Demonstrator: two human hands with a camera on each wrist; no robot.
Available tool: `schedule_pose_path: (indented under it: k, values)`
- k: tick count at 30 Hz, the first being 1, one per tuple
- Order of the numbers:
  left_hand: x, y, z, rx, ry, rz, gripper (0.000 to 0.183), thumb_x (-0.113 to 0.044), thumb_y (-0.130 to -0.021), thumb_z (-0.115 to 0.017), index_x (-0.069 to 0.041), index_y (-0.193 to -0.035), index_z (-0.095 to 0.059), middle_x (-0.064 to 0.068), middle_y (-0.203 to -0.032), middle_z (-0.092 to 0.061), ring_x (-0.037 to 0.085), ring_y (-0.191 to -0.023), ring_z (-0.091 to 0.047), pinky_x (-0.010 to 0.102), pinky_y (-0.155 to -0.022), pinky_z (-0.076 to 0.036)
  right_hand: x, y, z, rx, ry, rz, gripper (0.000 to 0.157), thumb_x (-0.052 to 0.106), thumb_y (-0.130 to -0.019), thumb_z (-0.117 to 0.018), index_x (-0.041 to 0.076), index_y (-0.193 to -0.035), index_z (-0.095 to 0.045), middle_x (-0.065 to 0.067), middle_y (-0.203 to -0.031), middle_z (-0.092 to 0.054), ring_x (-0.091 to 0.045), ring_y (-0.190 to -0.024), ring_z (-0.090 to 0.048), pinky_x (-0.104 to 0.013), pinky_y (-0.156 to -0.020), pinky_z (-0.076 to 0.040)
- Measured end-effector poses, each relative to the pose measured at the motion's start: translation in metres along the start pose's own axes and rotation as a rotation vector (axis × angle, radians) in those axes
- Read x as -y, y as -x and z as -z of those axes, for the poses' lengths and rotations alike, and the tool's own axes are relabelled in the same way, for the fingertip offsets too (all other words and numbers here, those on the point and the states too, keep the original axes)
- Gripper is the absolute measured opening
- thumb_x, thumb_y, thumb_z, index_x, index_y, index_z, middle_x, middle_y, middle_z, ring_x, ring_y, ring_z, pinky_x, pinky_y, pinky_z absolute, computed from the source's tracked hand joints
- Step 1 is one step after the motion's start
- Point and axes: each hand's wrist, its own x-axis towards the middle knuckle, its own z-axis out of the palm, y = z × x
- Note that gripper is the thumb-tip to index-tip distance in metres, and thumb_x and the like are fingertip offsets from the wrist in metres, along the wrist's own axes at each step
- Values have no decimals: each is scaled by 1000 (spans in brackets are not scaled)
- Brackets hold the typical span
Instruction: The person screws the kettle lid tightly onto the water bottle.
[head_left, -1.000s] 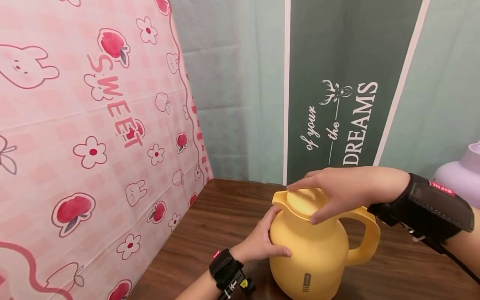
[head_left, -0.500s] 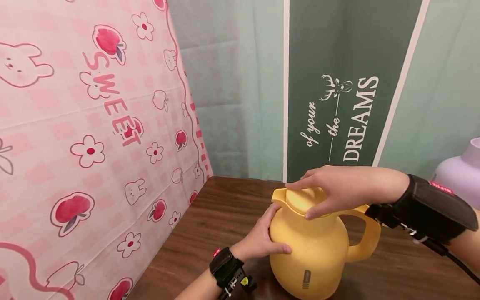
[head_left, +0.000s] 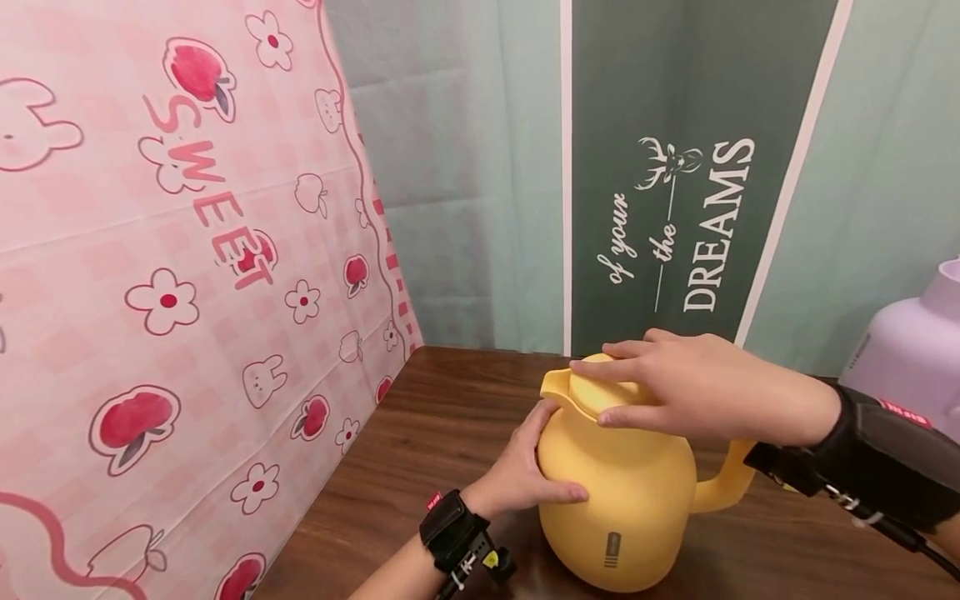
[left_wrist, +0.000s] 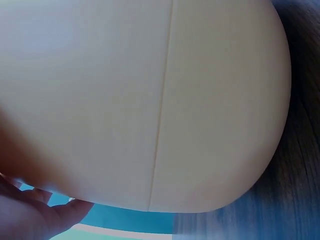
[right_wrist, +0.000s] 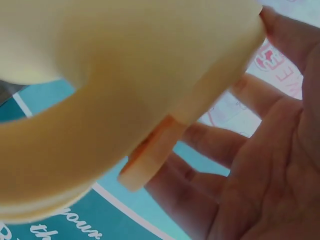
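A yellow thermos jug (head_left: 617, 500) stands upright on the wooden table, its spout to the left and its handle (head_left: 723, 487) to the right. My left hand (head_left: 517, 475) holds the jug's left side, thumb on the front and fingers round towards the back. The right hand (head_left: 675, 385) lies over the round yellow lid (head_left: 596, 392), thumb at its near rim and fingers spread across its far side. In the right wrist view, the fingers (right_wrist: 215, 145) curve about the lid end, and a small tab (right_wrist: 150, 157) juts out there. The jug's pale body (left_wrist: 150, 100) fills the left wrist view.
A lilac jug (head_left: 903, 358) stands at the right edge, behind my right wrist. A pink printed cloth (head_left: 187, 375) hangs on the left, and a green cloth (head_left: 480, 208) hangs behind the brown table (head_left: 420, 433). Both wrists wear black straps.
My right hand has turned on the lid, its thumb sliding left along the near rim and its wrist shifting right. The left hand keeps its hold; the view has tilted slightly.
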Motion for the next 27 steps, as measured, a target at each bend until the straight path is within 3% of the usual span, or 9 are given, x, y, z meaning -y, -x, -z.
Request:
schedule_pose_path:
  k: [11,18,23,27]
  values:
    - [-3,-1,4,22,-36,6,89,-54,-73,-75,-30,-146,-28,-5,-140,-31,15,-120,-47,32,-95,-44,6,1,-3,-23,34,-44,58,70,-84,-50,38,-132,-56,-7,-126,-59,-21,-89,-54,-28,-45,-37]
    - [-1,1,4,-3,-118,-28,92,-69,-71,-66,-30,-146,-28,-6,-139,-33,14,-121,-44,31,-96,-43,7,7,-10,-83,36,-29,56,66,-89,-47,38,-137,-50,-7,-131,-56,-21,-103,-54,-28,-47,-39]
    - [1,0,4,8,-124,-41,92,-70,-71,-64,-30,-145,-27,-6,-138,-35,13,-119,-45,31,-95,-43,3,17,-22,-207,45,5,59,61,-89,-52,31,-140,-47,-6,-133,-54,-21,-111,-54,-39,-66,-51]
    - [2,2,3,1,-122,-29,92,-70,-71,-65,-30,-145,-27,-6,-138,-36,13,-119,-46,31,-95,-43,1,29,-32,-291,49,1,65,58,-87,-58,28,-143,-43,-7,-135,-52,-25,-117,-51,-49,-87,-44]
